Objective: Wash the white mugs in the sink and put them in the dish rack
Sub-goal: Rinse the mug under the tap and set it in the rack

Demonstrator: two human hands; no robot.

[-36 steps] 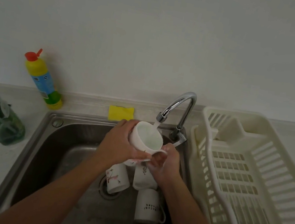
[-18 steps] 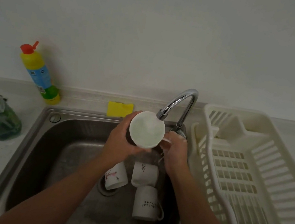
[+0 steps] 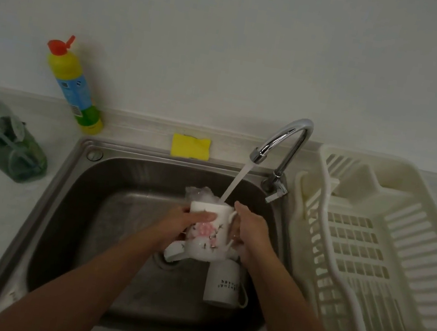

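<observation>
Under the curved chrome faucet (image 3: 288,136), in its stream, the left hand (image 3: 184,226) wraps its fingers round a white ceramic mug with pink flowers (image 3: 206,238); the right hand (image 3: 252,234) curls round its handle side.

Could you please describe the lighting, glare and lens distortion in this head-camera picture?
Head view: dim, flat light overall, darkest inside the stainless steel sink; a bright glare streak on the curved chrome tap; wide-angle distortion bows the cream plastic dish rack at the right edge; the white floral mug looks slightly soft.
</observation>
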